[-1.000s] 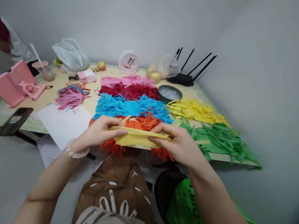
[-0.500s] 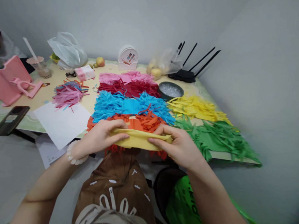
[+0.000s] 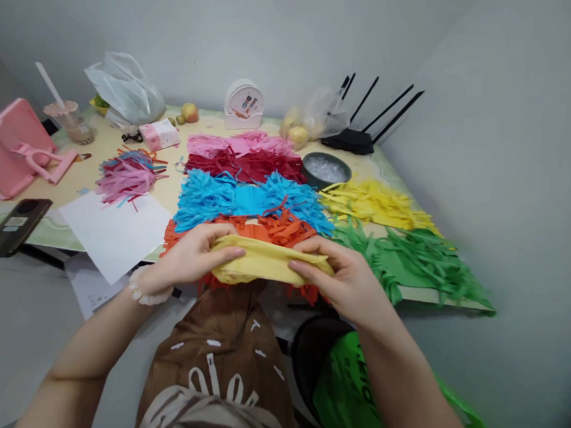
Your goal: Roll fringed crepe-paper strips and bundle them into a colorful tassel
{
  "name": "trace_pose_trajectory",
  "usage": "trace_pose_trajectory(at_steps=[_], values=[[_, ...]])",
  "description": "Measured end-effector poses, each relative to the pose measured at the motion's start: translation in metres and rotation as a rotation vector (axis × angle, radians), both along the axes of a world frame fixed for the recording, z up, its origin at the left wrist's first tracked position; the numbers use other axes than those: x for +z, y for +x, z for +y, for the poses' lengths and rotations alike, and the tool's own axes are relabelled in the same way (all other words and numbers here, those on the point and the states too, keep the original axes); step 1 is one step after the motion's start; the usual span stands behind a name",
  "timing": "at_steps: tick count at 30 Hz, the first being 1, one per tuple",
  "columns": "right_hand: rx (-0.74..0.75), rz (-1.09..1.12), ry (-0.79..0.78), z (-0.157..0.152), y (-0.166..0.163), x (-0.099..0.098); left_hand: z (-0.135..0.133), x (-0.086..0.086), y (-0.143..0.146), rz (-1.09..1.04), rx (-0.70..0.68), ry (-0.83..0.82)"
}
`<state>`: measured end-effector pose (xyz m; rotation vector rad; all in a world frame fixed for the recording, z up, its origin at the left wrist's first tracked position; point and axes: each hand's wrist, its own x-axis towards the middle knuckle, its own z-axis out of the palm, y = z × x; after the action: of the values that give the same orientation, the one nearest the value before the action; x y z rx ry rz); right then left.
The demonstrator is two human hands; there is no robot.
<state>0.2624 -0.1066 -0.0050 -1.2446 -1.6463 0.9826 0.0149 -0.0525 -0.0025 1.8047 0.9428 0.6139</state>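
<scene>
Yellow folded paper sheet [image 3: 267, 261], soft, oblong, pinched by left hand [image 3: 184, 259] and right hand [image 3: 347, 280] above orange fringed paper [image 3: 275, 226].

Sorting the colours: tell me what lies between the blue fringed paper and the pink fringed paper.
In the head view, a dark red fringed paper lies between the blue fringed paper and the pink fringed paper, touching both.

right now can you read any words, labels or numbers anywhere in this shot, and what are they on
Nothing reads clearly.
Green bag by the person's lap: dark print, cut off and blurred.
Round white holder at the back of the table: colourful label, too small.
Dark phone at the left edge: pale sticker, too small.
Brown shirt: white marks, a drawing, not letters.
Yellow paper in both hands: no print.
</scene>
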Motion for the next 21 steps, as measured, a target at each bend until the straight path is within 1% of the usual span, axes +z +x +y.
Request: trace_pose_trajectory(at_steps=[4,7,9,11,13,15,18,21], values=[[-0.010,0.126,0.031,-0.002,0.000,-0.014,-0.005,-0.011,-0.001,-0.181,0.109,-0.149],[0.018,0.227,0.055,-0.001,-0.001,-0.028,-0.008,-0.019,-0.002,-0.272,0.102,-0.197],[0.038,0.279,0.079,0.001,-0.002,-0.035,-0.009,-0.022,-0.004,-0.316,0.065,-0.168],[0.055,0.296,0.097,0.002,-0.004,-0.039,-0.010,-0.023,-0.005,-0.322,0.042,-0.100],[0.064,0.277,0.110,0.002,-0.006,-0.040,-0.011,-0.021,-0.006,-0.304,0.041,-0.035],[0.068,0.220,0.144,0.002,-0.006,-0.037,-0.012,-0.019,-0.007,-0.274,0.034,-0.005],[0.075,0.084,0.277,0.001,-0.006,-0.031,-0.013,-0.017,-0.005,-0.172,0.079,0.023],[0.112,-0.010,0.385,-0.001,-0.006,-0.028,-0.014,-0.019,-0.003,-0.054,0.167,0.128]])
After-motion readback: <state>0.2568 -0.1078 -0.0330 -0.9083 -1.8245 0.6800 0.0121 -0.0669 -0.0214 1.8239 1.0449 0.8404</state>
